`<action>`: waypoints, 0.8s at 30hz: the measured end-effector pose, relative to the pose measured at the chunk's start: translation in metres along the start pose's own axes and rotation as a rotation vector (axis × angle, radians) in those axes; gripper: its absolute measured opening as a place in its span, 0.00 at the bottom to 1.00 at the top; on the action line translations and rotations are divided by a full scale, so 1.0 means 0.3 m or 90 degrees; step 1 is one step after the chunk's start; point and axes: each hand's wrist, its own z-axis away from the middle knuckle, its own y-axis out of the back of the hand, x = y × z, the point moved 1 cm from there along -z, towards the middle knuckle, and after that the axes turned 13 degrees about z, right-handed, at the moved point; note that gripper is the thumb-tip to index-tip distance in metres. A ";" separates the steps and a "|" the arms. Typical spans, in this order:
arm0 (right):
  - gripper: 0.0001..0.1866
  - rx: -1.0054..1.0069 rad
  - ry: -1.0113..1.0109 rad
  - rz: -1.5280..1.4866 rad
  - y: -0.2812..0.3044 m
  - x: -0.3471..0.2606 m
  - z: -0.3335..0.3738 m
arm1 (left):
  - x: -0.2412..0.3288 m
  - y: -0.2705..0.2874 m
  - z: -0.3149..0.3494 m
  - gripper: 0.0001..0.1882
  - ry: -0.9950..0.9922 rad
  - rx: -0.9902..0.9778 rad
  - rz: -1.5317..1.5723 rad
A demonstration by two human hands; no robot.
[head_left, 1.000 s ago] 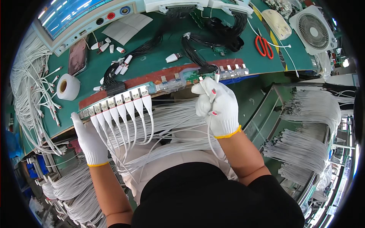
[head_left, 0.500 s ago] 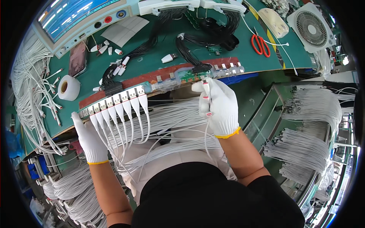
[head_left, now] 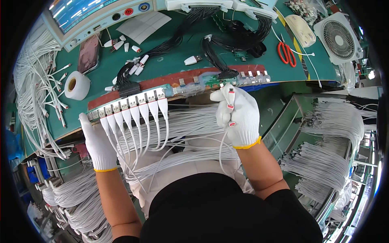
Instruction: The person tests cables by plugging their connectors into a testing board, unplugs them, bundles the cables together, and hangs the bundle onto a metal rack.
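A row of white USB plugs with cables (head_left: 144, 112) sits in a green test strip (head_left: 133, 97) along the table's front edge. My left hand (head_left: 98, 143), in a white knit glove, lies at the strip's left end, one finger stretched out against it; its other fingers are partly hidden. In the same kind of glove, my right hand (head_left: 239, 115) is closed on a white cable with small red-ringed plugs (head_left: 231, 99), one upright between the fingers, another lower at the palm. Its fingertips are close to a small green circuit board (head_left: 212, 81) on the strip.
Black wire bundles (head_left: 172, 44) run across the green table. A tape roll (head_left: 77, 85), a phone (head_left: 88, 54), red-handled scissors (head_left: 287, 54) and a fan (head_left: 339, 38) lie around. White cables (head_left: 38, 89) are heaped at left, others lie across my lap, and bundles hang on a rack (head_left: 330, 121) at right.
The view has shifted slightly, so the table sits further right and lower. In my right hand the upper plug has turned more upright and shows its tip. My left hand stays at the strip's end.
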 end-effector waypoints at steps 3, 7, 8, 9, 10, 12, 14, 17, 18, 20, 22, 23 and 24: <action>0.20 0.007 -0.002 -0.003 -0.002 0.004 0.015 | 0.000 0.010 0.034 0.34 0.031 -0.036 -0.010; 0.23 -0.011 -0.011 0.024 0.000 0.009 0.035 | -0.068 0.035 0.096 0.38 0.149 -0.184 0.024; 0.24 -0.015 -0.022 0.034 0.003 0.022 0.045 | -0.072 0.047 0.115 0.38 0.141 -0.186 0.025; 0.25 -0.015 -0.037 0.047 0.012 0.032 0.051 | -0.090 0.003 0.162 0.33 0.198 -0.231 -0.057; 0.25 -0.019 -0.037 0.050 0.018 0.025 0.045 | -0.106 -0.048 0.212 0.28 0.256 -0.275 -0.139; 0.23 -0.073 -0.083 0.018 0.021 -0.012 0.021 | -0.117 -0.107 0.284 0.18 0.370 -0.368 -0.310; 0.22 -0.098 -0.104 0.002 0.020 -0.024 0.007 | -0.126 -0.072 0.297 0.16 0.363 -0.331 -0.264; 0.29 -0.123 -0.060 0.053 0.018 -0.011 -0.011 | -0.139 -0.038 0.312 0.16 0.353 -0.250 -0.171; 0.29 -0.121 -0.061 0.053 0.016 -0.006 0.008 | -0.148 -0.038 0.320 0.17 0.365 -0.242 -0.092; 0.28 0.003 -0.031 0.055 -0.010 0.014 0.063 | -0.168 -0.038 0.330 0.19 0.377 -0.218 0.067; 0.25 0.081 0.112 0.159 0.052 0.036 0.059 | -0.183 -0.103 0.386 0.20 0.335 -0.174 -0.064; 0.23 0.086 0.239 0.263 0.140 0.054 0.033 | -0.183 -0.146 0.425 0.21 0.286 -0.129 -0.195; 0.21 0.188 0.396 0.442 0.206 0.037 0.012 | -0.189 -0.162 0.446 0.21 0.230 -0.081 -0.327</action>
